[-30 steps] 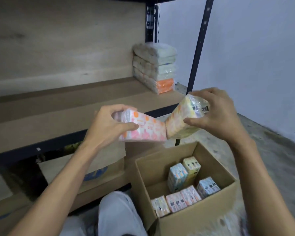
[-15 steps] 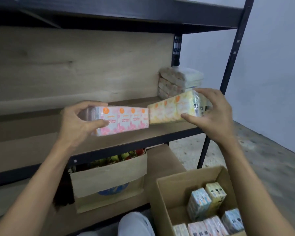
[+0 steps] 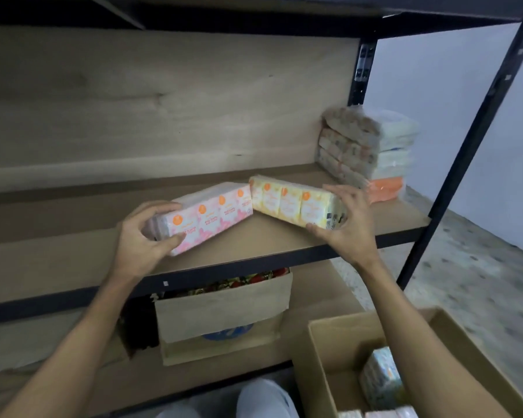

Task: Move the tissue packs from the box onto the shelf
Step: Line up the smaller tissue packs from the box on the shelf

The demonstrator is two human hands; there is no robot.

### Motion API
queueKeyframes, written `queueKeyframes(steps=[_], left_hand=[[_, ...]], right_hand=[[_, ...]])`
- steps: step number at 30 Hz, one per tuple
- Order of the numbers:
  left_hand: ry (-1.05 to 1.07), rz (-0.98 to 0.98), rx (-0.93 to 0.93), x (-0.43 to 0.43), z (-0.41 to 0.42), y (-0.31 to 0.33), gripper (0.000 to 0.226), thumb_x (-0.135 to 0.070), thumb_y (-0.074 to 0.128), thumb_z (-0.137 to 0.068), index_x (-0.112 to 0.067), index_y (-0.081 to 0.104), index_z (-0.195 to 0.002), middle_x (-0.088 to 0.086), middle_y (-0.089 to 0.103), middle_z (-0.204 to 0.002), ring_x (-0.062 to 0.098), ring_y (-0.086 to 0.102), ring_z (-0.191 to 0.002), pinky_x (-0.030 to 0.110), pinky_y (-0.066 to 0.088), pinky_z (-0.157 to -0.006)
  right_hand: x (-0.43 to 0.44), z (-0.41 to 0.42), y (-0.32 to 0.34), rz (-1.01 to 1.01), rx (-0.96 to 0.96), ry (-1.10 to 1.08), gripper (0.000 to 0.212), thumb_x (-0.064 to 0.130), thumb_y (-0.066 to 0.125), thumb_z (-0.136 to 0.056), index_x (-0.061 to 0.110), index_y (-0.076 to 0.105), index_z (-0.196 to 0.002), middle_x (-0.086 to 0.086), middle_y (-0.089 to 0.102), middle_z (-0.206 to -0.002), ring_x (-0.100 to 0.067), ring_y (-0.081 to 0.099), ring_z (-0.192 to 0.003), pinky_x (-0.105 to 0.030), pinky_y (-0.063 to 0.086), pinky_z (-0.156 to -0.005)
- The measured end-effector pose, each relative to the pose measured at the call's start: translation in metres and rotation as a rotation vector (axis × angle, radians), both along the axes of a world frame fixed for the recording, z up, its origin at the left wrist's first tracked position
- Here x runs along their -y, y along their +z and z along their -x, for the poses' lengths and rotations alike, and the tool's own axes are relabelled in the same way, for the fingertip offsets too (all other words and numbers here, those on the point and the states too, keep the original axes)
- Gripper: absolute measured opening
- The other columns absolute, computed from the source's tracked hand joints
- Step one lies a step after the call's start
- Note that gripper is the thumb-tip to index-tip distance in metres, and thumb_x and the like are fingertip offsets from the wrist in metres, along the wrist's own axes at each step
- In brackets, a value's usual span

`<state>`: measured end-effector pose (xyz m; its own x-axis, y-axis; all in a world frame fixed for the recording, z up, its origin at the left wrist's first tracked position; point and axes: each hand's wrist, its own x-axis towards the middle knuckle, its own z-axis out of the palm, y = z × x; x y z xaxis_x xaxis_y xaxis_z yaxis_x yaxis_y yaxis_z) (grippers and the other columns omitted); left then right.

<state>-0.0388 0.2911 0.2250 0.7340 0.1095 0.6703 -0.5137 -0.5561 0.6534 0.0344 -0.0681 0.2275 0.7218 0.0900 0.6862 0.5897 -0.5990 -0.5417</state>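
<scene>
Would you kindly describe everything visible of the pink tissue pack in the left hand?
The pink, plastic-wrapped tissue pack is a long soft block of four small packets side by side, each with an orange dot. It seems to rest angled on the brown wooden shelf, its near end gripped by the left hand, its far end beside the yellow tissue pack.

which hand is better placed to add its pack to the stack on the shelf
Right, probably. The right hand holds the yellow pack beside the stack on the shelf. The left hand grips the pink pack farther left, with the yellow pack between it and the stack.
</scene>
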Motion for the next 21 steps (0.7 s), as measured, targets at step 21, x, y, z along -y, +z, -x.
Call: queueKeyframes(steps=[21], left_hand=[[0.395, -0.463, -0.128, 0.022, -0.032, -0.009, 0.062, -0.046, 0.079, -0.066, -0.032, 0.061, -0.124, -0.007, 0.057, -0.130, 0.017, 0.047, -0.122, 0.042, 0.021, -0.111]], right_hand=[[-0.060, -0.021, -0.005, 0.360, -0.131, -0.323, 0.070, 0.055, 0.073, -0.072, 0.032, 0.048, -0.132, 0.003, 0.044, -0.140, -0.020, 0.033, -0.131, -0.045, 0.031, -0.101]])
